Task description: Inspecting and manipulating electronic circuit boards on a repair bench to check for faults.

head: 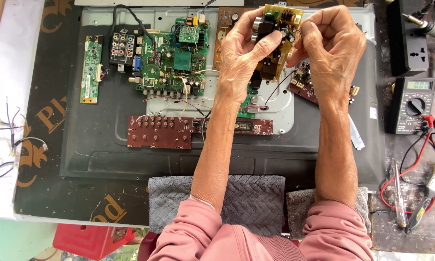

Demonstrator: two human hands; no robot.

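Centrally, above the opened television back panel: small yellow circuit board, raised and tilted, left hand clasped around its black components, right hand pinching its right edge, fingers curled close. Beneath: green main board, long brown button board. Right: multimeter, brush. Near edge: grey towel.

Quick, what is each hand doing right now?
Left hand: closed on the small yellow circuit board with black components.
Right hand: fingers pinched at that board's right edge; a thin wire there.
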